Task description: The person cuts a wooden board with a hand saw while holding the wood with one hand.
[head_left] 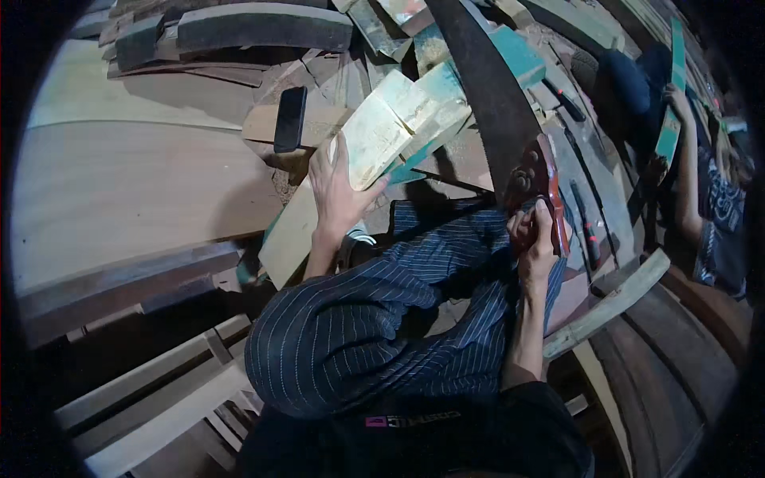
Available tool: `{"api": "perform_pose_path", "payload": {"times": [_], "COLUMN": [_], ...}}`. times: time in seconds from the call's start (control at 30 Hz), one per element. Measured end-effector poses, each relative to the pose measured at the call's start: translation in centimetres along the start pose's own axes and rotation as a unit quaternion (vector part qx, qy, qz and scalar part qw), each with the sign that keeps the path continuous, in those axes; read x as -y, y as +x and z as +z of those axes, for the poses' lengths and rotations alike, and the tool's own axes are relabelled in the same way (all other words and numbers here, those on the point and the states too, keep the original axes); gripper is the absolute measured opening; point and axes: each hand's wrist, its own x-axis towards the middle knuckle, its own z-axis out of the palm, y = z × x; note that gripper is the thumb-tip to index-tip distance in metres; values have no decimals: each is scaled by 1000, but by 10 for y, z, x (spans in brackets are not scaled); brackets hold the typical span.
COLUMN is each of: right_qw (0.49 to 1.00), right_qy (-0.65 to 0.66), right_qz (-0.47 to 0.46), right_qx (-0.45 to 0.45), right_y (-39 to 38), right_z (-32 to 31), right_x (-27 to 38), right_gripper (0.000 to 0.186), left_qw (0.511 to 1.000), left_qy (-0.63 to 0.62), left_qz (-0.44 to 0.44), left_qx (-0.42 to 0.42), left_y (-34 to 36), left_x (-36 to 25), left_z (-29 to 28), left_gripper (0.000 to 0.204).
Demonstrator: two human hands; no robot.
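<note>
A pale wooden beam (374, 131) slants across in front of me, green paint along its lower side. A narrow dark cut shows in its top near the far end, with sawdust around it. My left hand (339, 187) grips the beam on the near side of that cut, thumb spread to the right and fingers over the left edge. In my right hand (534, 231) is a handsaw (486, 88), held by its red-brown handle above my right knee. Its wide dark blade points away from me, to the right of the beam and apart from the cut.
A black phone (291, 119) rests on a board left of the beam. Large plywood (135, 175) spreads at left, curved timber pieces (263, 28) behind. Dark-handled tools (586, 223) lie at right. Another person's hand (680, 103) holds a green strip (673, 88) at far right.
</note>
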Motion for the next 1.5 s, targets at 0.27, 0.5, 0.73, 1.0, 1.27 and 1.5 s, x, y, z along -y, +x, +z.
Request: {"api": "perform_pose_path", "payload": {"times": [0.27, 0.5, 0.73, 1.0, 1.27, 1.5], "right_qw": [995, 992, 995, 962, 883, 856], "right_qy": [0, -43, -2, -185, -165, -75], "right_qz": [-69, -85, -70, -176, -402, -422], "right_qx": [74, 88, 76, 94, 180, 288], "right_y": [1, 4, 2, -3, -37, -44], "right_z": [-17, -22, -24, -17, 2, 13], "right_x": [-38, -42, -48, -25, -5, -13], "right_gripper": [28, 27, 26, 12, 19, 15], "left_qw": [996, 984, 976, 968, 961, 957], "left_qy": [-85, -140, -164, -161, -206, -189], "left_qz": [15, 15, -19, -47, -54, -80], "left_qx": [-5, 106, 144, 187, 179, 206], "left_y": [-6, -2, 4, 12, 12, 11], "left_x": [18, 20, 24, 20, 31, 40], "left_z": [3, -26, -34, -50, -48, -44], "left_gripper": [112, 95, 83, 74, 76, 82]}}
